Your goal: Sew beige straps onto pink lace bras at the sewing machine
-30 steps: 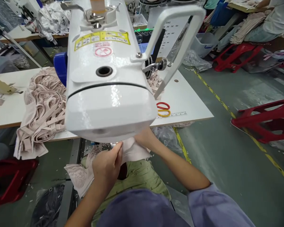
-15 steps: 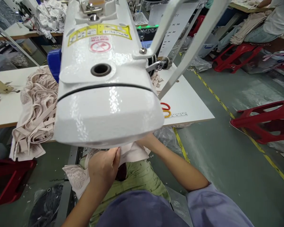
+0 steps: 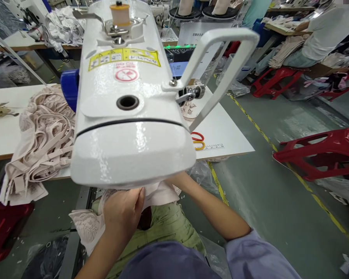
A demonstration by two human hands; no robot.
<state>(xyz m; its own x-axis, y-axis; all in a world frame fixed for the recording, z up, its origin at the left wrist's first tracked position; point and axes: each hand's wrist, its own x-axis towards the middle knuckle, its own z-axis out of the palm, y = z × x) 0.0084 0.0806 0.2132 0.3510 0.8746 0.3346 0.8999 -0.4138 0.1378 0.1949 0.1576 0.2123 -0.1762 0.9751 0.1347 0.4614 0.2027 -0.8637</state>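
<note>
A white sewing machine fills the middle of the view, its head covering the needle area. Below its front edge, my left hand is closed on a pale pink lace bra, thumb against the fabric. One lace cup hangs down to the left of that hand, and a smooth band spreads to the right of it. My right hand reaches under the machine head at the right end of the fabric. Its fingers are hidden behind the head.
Left on the table lies a heap of pale pink bras. Scissors with red and yellow handles and a ruler lie at the right. Red stools stand on the floor. A co-worker sits at the back right.
The camera view has tilted up and shifted a little, showing more of the machine's top. Both hands stay at the fabric under the machine head, with little visible movement.
</note>
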